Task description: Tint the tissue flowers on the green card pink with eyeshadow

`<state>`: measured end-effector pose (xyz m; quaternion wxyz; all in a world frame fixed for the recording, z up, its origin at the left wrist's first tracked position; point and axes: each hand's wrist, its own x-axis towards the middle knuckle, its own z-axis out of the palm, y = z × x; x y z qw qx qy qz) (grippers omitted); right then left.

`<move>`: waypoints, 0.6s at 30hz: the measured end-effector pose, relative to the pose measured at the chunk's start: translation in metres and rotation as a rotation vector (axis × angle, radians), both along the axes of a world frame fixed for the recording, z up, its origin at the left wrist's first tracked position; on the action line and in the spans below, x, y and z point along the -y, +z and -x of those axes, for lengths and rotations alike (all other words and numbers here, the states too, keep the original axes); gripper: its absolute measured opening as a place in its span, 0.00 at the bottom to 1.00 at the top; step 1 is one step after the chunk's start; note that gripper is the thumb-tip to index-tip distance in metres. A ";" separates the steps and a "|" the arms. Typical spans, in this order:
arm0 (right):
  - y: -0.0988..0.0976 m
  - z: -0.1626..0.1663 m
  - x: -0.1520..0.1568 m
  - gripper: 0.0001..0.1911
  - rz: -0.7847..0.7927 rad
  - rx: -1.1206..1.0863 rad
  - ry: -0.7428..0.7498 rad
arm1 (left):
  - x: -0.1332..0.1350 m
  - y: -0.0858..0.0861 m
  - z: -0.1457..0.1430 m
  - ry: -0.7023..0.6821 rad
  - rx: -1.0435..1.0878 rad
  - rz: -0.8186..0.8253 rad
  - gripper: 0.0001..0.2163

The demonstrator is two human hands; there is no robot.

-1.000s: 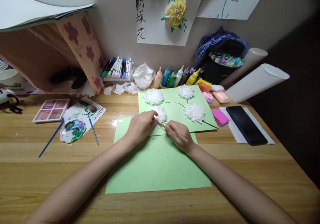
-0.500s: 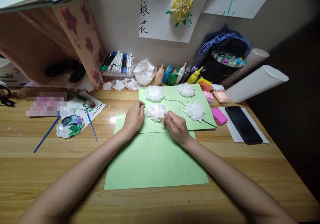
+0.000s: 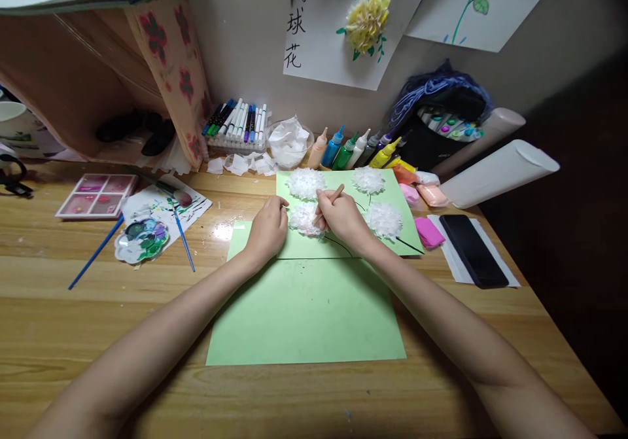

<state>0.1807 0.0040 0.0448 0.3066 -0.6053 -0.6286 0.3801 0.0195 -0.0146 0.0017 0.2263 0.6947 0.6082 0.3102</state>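
My right hand [image 3: 343, 216] pinches a slim light-brown stick like a pencil [image 3: 335, 194], its lower end at the right side of a white ruffled paper flower [image 3: 303, 218]. Faint pink shows along that flower's lower edge. My left hand [image 3: 268, 229] rests at the left edge of the green card [image 3: 294, 248], fingers curled beside the same flower; anything inside them is hidden. Three more white flowers are on the card: upper left [image 3: 305, 182], upper right [image 3: 369, 180] and lower right [image 3: 384, 220]. Thin black stems run from some of them.
Under the card lies a larger green sheet [image 3: 307, 321]. Paint bottles [image 3: 346, 152], a bowl of white paper [image 3: 290, 143] and markers [image 3: 238, 123] line the wall. Leftward are a pink palette [image 3: 98, 195], a paint palette [image 3: 141, 241] and brushes; rightward, a phone [image 3: 473, 250].
My right hand has shifted upward over the card, and the stick now points up instead of back toward me. My left hand stays at the card's edge. The view has moved slightly.
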 end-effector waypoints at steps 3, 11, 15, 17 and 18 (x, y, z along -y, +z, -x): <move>-0.002 -0.004 0.002 0.22 0.050 -0.065 -0.038 | 0.000 0.000 0.000 -0.001 -0.011 0.003 0.09; 0.011 0.008 -0.019 0.23 0.091 0.112 0.148 | -0.001 -0.001 0.001 -0.009 -0.017 -0.006 0.09; 0.016 0.002 -0.019 0.22 0.042 0.092 0.203 | -0.001 -0.001 0.001 -0.018 -0.020 -0.013 0.09; 0.018 -0.006 -0.014 0.21 -0.011 0.008 0.165 | 0.000 -0.001 0.001 -0.018 -0.021 -0.012 0.09; 0.019 -0.011 -0.011 0.21 -0.030 -0.042 0.147 | 0.001 -0.001 0.000 -0.015 -0.018 -0.011 0.09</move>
